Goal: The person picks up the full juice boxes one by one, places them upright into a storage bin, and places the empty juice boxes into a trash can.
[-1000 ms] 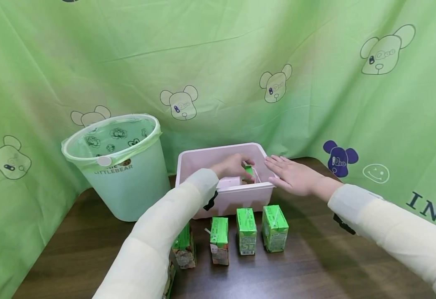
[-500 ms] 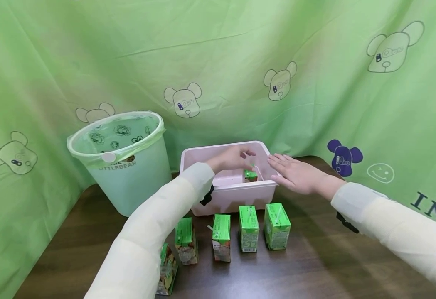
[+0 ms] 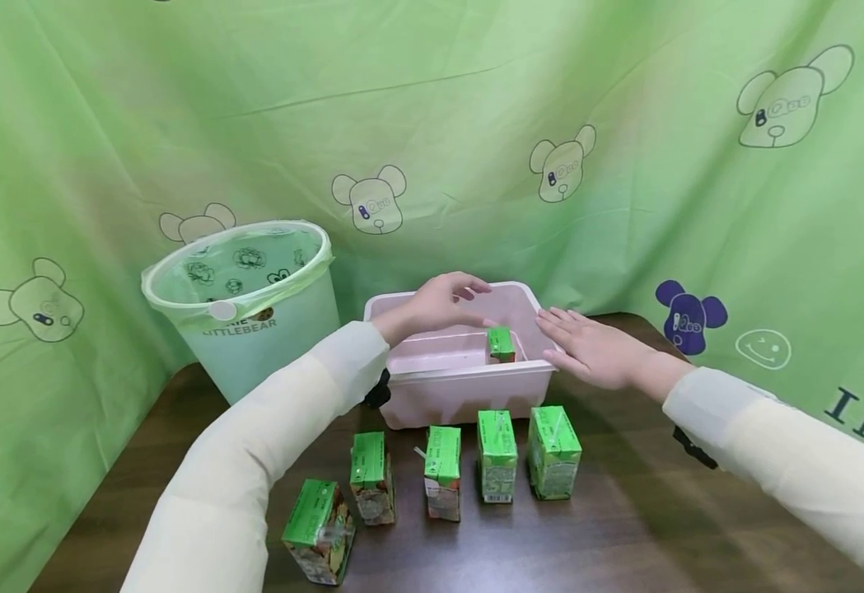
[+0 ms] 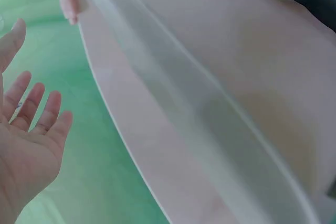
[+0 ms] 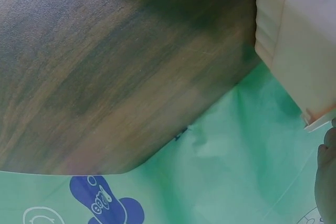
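A pink plastic bin (image 3: 469, 387) stands on the table with one green-topped juice carton (image 3: 501, 344) upright inside, near its right end. My left hand (image 3: 442, 301) is over the bin, fingers spread loosely and nothing in them; the left wrist view shows its open palm (image 4: 31, 150). At the bin's right rim my right hand (image 3: 587, 350) lies with straight fingers touching the edge. In front of the bin, several more juice cartons stand in a row, among them one at the right (image 3: 553, 453) and one nearest me at the left (image 3: 320, 531).
To the left of the bin stands a tall mint-green trash can (image 3: 268, 354) lined with a bag. A green curtain (image 3: 461, 123) with bear prints hangs behind the dark wooden table (image 3: 624, 511).
My left hand has let go of the carton inside the bin and drawn up and to the left. The right hand stays at the rim. The head view has shifted slightly.
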A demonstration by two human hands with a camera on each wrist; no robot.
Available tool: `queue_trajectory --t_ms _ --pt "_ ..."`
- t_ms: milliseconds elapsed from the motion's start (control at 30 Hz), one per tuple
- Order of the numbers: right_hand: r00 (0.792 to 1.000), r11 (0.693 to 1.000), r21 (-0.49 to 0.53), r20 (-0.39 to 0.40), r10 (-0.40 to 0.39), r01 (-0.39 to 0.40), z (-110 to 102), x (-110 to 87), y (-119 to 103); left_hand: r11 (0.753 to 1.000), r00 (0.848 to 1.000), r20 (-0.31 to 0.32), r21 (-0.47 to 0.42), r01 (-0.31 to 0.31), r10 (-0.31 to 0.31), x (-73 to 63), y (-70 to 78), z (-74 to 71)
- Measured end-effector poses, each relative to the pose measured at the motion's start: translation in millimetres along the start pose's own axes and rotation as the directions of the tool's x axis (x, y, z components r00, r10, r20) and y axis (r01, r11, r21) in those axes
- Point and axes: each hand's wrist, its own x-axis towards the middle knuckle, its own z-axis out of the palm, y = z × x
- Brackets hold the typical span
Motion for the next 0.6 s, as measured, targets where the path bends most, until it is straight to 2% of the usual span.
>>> queue_trajectory --t_ms 233,600 --pt "1.000 1.000 0.001 -0.015 -0.019 0.019 2.6 -0.6 -1.1 0.997 0.997 -0.071 -0.068 -0.042 0.037 -30.8 -3.3 -16.7" --pt "1.000 1.000 0.003 -0.019 -0.020 0.020 1.9 -0.5 0.0 0.985 0.980 -0.181 -0.138 -0.107 0.081 -86.2 -17.5 -36.0"
